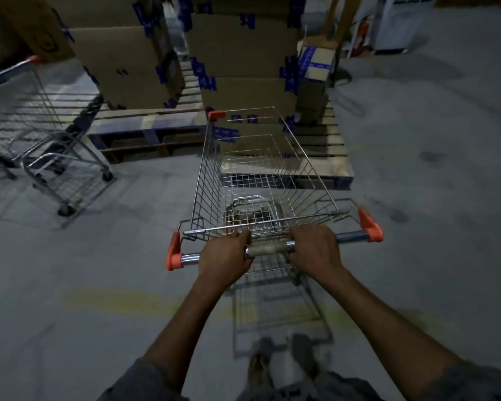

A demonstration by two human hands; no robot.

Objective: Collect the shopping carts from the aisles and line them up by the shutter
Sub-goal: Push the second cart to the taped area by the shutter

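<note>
A wire shopping cart (209, 180) with orange corner caps stands right in front of me, its basket empty. Both hands grip its handle bar (269, 250): my left hand (226, 254) curls round the bar left of centre, my right hand (315, 247) right of centre. A second wire cart (38, 134) with an orange cap stands at the left, apart from mine, angled toward the pallets.
Wooden pallets (162, 123) stacked with tall cardboard boxes (243, 59) taped in blue block the way just ahead of the cart's nose. Grey concrete floor (431, 169) opens to the right. A white unit (402, 21) stands far right. A faded yellow line (122, 302) crosses the floor.
</note>
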